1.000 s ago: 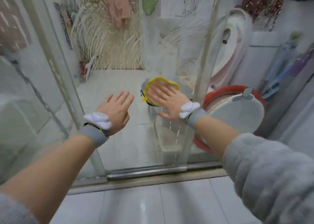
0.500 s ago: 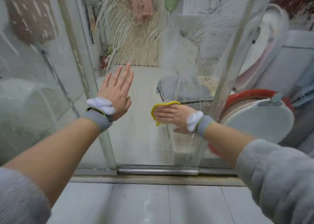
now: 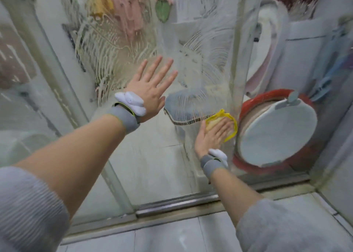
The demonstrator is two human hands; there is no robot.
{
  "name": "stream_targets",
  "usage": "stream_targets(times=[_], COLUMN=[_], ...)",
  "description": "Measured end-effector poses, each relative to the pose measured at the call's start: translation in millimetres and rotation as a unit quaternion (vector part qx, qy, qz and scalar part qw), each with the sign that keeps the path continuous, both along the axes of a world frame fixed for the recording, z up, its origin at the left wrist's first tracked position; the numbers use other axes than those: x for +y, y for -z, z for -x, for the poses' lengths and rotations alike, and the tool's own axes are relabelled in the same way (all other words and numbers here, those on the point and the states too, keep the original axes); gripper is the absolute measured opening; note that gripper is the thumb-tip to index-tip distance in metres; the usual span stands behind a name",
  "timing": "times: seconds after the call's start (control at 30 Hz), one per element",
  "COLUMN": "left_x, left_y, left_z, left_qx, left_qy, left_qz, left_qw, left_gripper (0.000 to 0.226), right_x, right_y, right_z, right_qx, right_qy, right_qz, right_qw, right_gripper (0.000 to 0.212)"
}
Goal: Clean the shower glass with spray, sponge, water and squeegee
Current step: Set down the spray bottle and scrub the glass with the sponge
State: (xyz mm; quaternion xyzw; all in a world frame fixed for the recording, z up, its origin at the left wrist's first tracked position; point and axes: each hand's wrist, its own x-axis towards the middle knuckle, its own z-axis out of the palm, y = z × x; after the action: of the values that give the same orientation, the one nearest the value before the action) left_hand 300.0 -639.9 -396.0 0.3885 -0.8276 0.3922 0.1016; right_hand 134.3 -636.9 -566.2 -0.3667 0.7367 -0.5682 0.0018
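We pressed our right hand [image 3: 214, 135], fingers flat and straight, on the yellow sponge [image 3: 222, 124] against the shower glass [image 3: 145, 152], just left of the door frame post [image 3: 236, 64]. Our left hand [image 3: 150, 89] lay spread and empty, palm on the glass, further left of that post, among foam streaks [image 3: 107, 47].

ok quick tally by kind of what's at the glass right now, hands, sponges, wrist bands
hands: 2, the left hand flat on the shower glass, the right hand pressing the sponge
sponges: 1, the yellow sponge
wrist bands: 2, one on the left wrist, one on the right wrist
total: 5
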Motion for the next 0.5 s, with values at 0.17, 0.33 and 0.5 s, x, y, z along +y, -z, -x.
stream_targets(times=[0.17, 0.33, 0.5], left_x=[-17.3, -15.7, -19.9], left_y=[-18.7, -30.4, -45.3], left_z=[38.2, 49.4, 70.1], left_qx=[-0.093, -0.128, -0.16], left_qy=[0.045, 0.041, 0.065], left_qz=[0.054, 0.072, 0.083], left_qw=[0.993, 0.988, 0.981], left_gripper=[0.071, 0.067, 0.067], right_x=[-25.2, -7.7, -18.7], right_y=[-50.7, 7.1, -88.6], right_z=[25.1, 50.3, 65.5], right_qx=[0.107, -0.135, 0.017], right_qy=[-0.018, 0.016, -0.006], right_qz=[0.1, -0.01, 0.053], right_qw=[0.989, 0.991, 0.998], right_gripper=[0.072, 0.077, 0.088])
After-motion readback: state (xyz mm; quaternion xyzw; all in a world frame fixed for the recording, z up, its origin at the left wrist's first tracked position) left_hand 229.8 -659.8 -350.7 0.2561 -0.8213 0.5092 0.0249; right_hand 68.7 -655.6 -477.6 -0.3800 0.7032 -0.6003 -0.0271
